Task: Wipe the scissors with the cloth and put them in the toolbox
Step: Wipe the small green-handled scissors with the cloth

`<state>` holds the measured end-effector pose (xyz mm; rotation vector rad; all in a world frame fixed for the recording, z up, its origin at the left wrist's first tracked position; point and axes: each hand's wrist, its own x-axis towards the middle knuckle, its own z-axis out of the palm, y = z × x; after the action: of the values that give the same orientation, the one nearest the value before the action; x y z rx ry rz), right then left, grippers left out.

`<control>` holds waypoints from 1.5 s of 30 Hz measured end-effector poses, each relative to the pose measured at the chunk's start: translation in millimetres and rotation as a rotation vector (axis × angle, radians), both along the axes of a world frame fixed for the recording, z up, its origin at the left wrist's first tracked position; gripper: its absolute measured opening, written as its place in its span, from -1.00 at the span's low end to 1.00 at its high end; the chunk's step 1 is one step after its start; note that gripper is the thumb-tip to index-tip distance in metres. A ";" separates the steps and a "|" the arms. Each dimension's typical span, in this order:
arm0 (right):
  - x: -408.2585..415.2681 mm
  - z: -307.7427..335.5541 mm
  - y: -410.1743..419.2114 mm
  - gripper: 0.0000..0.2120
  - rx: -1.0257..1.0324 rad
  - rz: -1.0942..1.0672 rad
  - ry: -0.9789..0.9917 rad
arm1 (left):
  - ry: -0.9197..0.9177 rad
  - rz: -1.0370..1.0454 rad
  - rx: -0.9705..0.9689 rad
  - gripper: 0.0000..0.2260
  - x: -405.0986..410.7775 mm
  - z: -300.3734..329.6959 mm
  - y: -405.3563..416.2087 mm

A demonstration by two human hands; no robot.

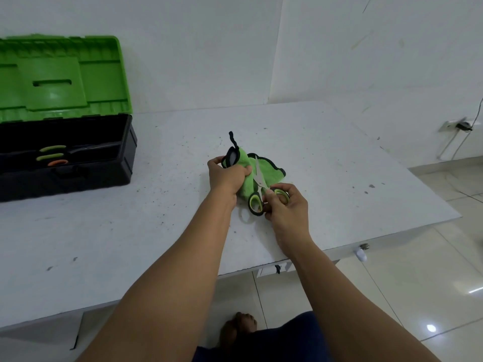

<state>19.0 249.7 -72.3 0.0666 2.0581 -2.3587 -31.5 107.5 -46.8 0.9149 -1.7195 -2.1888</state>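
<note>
The scissors (258,189) lie over the middle of the white table (104,231), blades pointing away from the person and resting against the green cloth (244,176). Their black and green handle loops sit nearest the person. The right hand (286,207) grips the handles, with its fingers curled round the right-hand loop. The left hand (226,176) is clenched on a bunched part of the cloth, just left of the blades. The rest of the cloth, edged in black, spreads on the table beyond the blades, and a black loop sticks up from its far corner.

Well to the left stands the toolbox (78,158), black with its green lid (60,77) raised upright against the wall. Inside it lie other scissors (52,155) with green and orange handles. The table's surface carries many small dark specks.
</note>
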 end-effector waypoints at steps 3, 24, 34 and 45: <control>0.6 -0.7 -0.7 -0.95 0.029 -0.006 0.010 | -0.001 0.045 0.053 -0.48 -7.3 -1.4 -3.0; 4.8 -1.7 -5.3 -0.94 0.200 -0.055 0.151 | 0.112 -0.163 0.009 -0.36 11.1 -7.3 -3.7; 5.1 -1.9 -3.5 -0.95 0.138 -0.065 0.085 | 0.085 0.106 0.176 -0.46 -8.1 -13.4 10.2; 6.1 -1.7 -0.1 -0.95 0.015 -0.176 0.056 | 0.135 0.147 0.248 -0.49 -3.9 -15.8 -12.9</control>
<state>25.1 249.6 -74.0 0.1915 2.1795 -2.4710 -35.4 94.6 -62.6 0.8930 -1.3000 -2.3396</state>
